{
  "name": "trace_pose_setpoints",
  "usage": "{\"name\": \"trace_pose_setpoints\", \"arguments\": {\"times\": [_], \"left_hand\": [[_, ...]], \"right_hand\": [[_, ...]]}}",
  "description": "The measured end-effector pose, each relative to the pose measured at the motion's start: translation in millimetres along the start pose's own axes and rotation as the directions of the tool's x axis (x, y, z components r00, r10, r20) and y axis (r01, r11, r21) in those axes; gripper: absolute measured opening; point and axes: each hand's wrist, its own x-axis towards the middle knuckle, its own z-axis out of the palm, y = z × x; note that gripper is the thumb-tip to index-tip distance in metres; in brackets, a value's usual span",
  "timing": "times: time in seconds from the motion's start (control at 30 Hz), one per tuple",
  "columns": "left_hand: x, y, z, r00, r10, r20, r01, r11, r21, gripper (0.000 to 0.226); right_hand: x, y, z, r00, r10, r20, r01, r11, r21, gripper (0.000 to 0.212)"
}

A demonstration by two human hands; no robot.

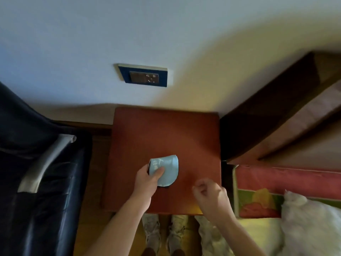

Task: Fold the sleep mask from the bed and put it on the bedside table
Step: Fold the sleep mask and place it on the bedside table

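Your left hand (147, 179) pinches the folded light-blue fabric sleep mask (167, 169) over the reddish-brown wooden bedside table (166, 133); your right hand (210, 194), loosely curled and empty, hovers near the table's front right corner.

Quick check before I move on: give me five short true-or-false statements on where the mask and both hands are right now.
1. The sleep mask is over the bedside table. True.
2. The right hand holds the mask. False: the left hand grips it, thumb on top.
3. The mask looks folded. True.
4. The right hand lies flat on the table. False: it is loosely curled and holds nothing.
5. A lamp stands on the table. False: only the mask is there.
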Motion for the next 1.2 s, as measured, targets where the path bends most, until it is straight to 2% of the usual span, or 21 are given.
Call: {"name": "trace_pose_setpoints", "arguments": {"times": [0.13,0.27,0.37,0.5,0.57,0.6,0.67,0.73,0.8,0.93,1.1,1.2], "left_hand": [[23,-9,12,0.993,0.11,-0.054,-0.1,0.982,0.163,0.009],[36,-12,18,0.971,0.206,-0.123,-0.158,0.934,0.321,0.017],[39,-10,22,0.936,0.32,-0.146,-0.206,0.836,0.508,0.02],[36,-11,21,0.874,0.469,-0.122,-0.275,0.688,0.671,0.032],[32,-15,13,0.817,0.575,-0.05,-0.338,0.548,0.765,0.046],[28,-17,7,0.771,0.636,0.029,-0.386,0.431,0.816,0.05],[18,-24,-7,0.662,0.706,0.251,-0.471,0.131,0.873,0.048],[6,-37,-19,0.621,0.62,0.479,-0.535,-0.111,0.838,0.052],[-1,-50,-27,0.644,0.493,0.585,-0.558,-0.221,0.8,0.061],[4,-54,-26,0.71,0.431,0.556,-0.518,-0.215,0.828,0.069],[15,-44,-13,0.733,0.42,0.535,-0.505,-0.191,0.842,0.071],[13,-38,-10,0.75,0.381,0.541,-0.497,-0.216,0.84,0.072]], "right_hand": [[19,21,19,0.994,-0.091,-0.053,0.083,0.988,-0.127,0.021],[29,38,36,0.963,-0.251,-0.1,0.22,0.943,-0.249,0.026],[32,50,47,0.92,-0.376,-0.109,0.325,0.888,-0.325,0.036],[32,63,58,0.901,-0.432,-0.046,0.369,0.816,-0.444,0.052],[31,68,61,0.901,-0.434,-0.017,0.371,0.789,-0.49,0.056],[30,70,61,0.901,-0.434,-0.006,0.371,0.777,-0.508,0.057],[28,74,62,0.898,-0.439,0.011,0.378,0.76,-0.529,0.059],[27,79,63,0.899,-0.438,0.031,0.385,0.751,-0.536,0.061],[27,82,65,0.904,-0.425,0.05,0.382,0.748,-0.543,0.063],[26,85,68,0.913,-0.401,0.077,0.367,0.723,-0.585,0.069],[27,89,70,0.914,-0.39,0.11,0.368,0.685,-0.629,0.073],[27,86,69,0.927,-0.352,0.132,0.351,0.684,-0.639,0.075]]}}
